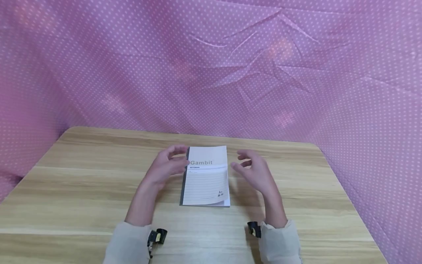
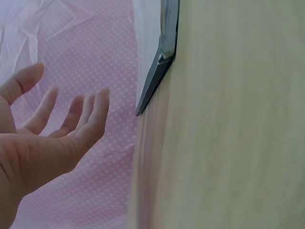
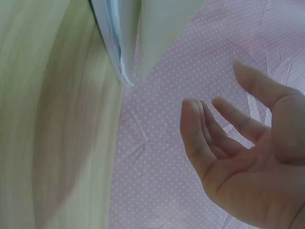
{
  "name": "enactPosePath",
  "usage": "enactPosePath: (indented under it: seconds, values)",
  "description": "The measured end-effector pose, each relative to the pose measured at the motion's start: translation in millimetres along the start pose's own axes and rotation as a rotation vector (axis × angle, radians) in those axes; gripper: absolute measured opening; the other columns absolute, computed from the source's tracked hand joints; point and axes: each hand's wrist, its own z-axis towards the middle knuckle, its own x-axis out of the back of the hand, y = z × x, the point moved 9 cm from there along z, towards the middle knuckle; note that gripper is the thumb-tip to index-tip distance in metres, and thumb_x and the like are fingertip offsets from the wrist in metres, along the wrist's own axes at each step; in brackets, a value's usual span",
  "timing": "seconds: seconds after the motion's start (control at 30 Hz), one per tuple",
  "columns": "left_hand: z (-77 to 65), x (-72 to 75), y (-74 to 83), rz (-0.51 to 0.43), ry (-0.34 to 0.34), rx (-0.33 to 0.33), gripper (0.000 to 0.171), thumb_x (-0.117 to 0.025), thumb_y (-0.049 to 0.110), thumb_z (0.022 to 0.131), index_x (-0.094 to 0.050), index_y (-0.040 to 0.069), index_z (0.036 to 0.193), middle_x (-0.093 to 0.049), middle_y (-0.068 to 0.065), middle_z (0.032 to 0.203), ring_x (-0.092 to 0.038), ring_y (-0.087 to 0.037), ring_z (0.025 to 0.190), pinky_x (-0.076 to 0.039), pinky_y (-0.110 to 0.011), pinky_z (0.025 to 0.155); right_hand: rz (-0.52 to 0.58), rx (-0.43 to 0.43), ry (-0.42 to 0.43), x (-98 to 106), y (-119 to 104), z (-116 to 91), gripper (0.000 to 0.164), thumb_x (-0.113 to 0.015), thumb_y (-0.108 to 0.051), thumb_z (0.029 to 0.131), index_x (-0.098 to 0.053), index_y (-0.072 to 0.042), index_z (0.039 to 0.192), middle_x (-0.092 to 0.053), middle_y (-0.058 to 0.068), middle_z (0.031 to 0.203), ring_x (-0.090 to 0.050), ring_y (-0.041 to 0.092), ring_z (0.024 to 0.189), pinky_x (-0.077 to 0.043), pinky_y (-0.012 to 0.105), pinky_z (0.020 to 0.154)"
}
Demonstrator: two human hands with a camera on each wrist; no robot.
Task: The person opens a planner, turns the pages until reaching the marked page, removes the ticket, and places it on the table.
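A closed notebook [image 1: 206, 179] with a pale cover, the word "Gambit" and a dark spine on its left lies flat on the wooden table. Its lower right cover corner curls up a little. My left hand [image 1: 166, 165] hovers by the spine, fingers loosely bent, fingertips near the upper left edge. In the left wrist view a gap shows between that hand [image 2: 57, 129] and the notebook's dark spine [image 2: 159, 62]. Off the right edge, my right hand [image 1: 254, 168] hangs with fingers loosely bent and holds nothing. The right wrist view shows it apart from the notebook [image 3: 114, 38].
The light wooden table [image 1: 82, 190] reaches out on both sides and has rounded far corners. Pink dotted cloth [image 1: 211, 73] hangs behind it and along both sides. Small black devices [image 1: 254, 229] sit at the cuffs of both light sleeves [image 1: 280, 242].
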Motion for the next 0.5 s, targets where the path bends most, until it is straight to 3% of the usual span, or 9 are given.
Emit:
enactPosePath:
  seconds: [0.17, 0.33, 0.5]
  values:
    - [2.8, 3.8, -15.5, 0.031, -0.026, 0.056, 0.058, -0.076, 0.012, 0.088, -0.054, 0.005, 0.142, -0.046, -0.016, 0.146, -0.055, -0.033, 0.122, -0.05, -0.05, 0.102, 0.061, -0.041, -0.087, -10, 1, -2, 0.055, -0.075, -0.022, 0.093, -0.055, 0.001, 0.14, -0.062, 0.023, 0.127, -0.063, 0.037, 0.108, -0.06, 0.041, 0.082]
    - [5.2, 7.7, -27.9, 0.13, -0.031, 0.091, 0.057, -0.075, 0.015, 0.09, -0.054, 0.006, 0.142, -0.046, -0.016, 0.147, -0.047, -0.035, 0.132, -0.05, -0.051, 0.101, 0.042, -0.067, -0.15, -20, 4, -2, 0.06, -0.075, -0.027, 0.093, -0.054, 0.003, 0.141, -0.061, 0.022, 0.128, -0.063, 0.037, 0.109, -0.058, 0.043, 0.087]
    - [5.8, 4.5, -30.6, 0.176, -0.062, 0.092, 0.055, -0.071, 0.018, 0.094, -0.051, 0.006, 0.143, -0.039, -0.022, 0.152, -0.042, -0.042, 0.136, -0.056, -0.048, 0.094, 0.037, -0.094, -0.211, -29, 9, -3, 0.061, -0.074, -0.029, 0.093, -0.054, 0.005, 0.14, -0.066, 0.015, 0.117, -0.065, 0.032, 0.105, -0.058, 0.041, 0.087]
